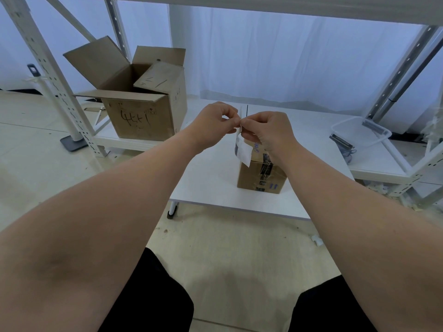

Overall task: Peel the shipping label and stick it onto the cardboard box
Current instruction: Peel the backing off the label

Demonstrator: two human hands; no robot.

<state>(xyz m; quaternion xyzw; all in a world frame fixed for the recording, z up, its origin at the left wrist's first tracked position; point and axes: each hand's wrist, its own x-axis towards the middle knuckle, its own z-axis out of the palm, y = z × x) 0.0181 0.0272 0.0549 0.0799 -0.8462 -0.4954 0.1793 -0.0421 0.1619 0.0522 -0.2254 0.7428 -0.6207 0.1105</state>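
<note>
A white shipping label (242, 149) hangs in the air above the low white table (215, 178), its printed side facing left. My left hand (213, 123) and my right hand (266, 130) both pinch its top edge, fingertips touching each other. Right behind and below the label stands a small taped cardboard box (261, 176) with dark printing on its front; my right wrist hides part of its top.
A larger open cardboard box (141, 116) with handwriting sits on a low shelf at the left. White metal rack posts (48, 68) rise on both sides. A clear plastic tub (362, 133) lies at the right. My dark-clothed knees show at the bottom.
</note>
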